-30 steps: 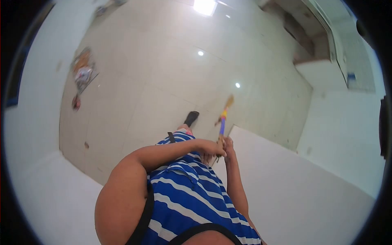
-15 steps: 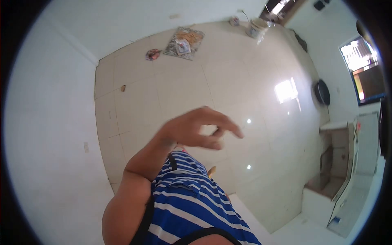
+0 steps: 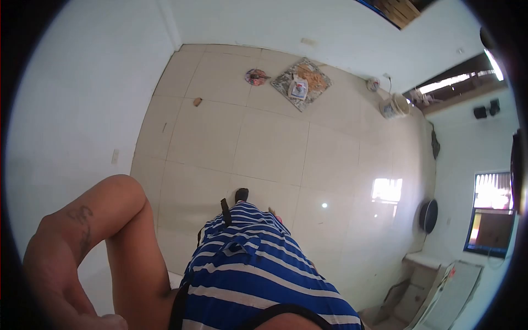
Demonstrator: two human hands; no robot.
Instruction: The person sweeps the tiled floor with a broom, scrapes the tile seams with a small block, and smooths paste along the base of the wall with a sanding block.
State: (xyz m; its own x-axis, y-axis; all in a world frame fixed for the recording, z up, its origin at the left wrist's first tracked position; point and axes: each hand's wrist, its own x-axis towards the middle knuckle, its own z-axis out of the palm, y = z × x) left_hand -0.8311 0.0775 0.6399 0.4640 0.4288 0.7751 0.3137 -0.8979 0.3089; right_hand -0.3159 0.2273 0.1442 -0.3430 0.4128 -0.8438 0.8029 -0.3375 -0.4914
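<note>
My left hand (image 3: 58, 275) is raised close to the camera at the lower left, beside a pale wall. Its wrist is bent and its fingertips run toward the bottom edge, so I cannot make out a grip or anything held. My right hand is out of sight. A small tan tip (image 3: 272, 211) shows past the right side of my blue and white striped clothing (image 3: 247, 264); the rest of it is hidden. One dark shoe (image 3: 241, 194) stands on the tiled floor.
On the floor (image 3: 269, 137) lie a speckled slab (image 3: 283, 83) bearing a white packet (image 3: 298, 89) and brownish material, a round reddish item (image 3: 256, 77) and a small brown piece (image 3: 198, 102). Farther right are a bucket (image 3: 395, 106), a black basin (image 3: 428, 216) and a window (image 3: 489, 214).
My left hand has moved off the stick-like tool and swung far to the lower left. My right hand has gone from sight. The view has turned, bringing the slab and bucket into it.
</note>
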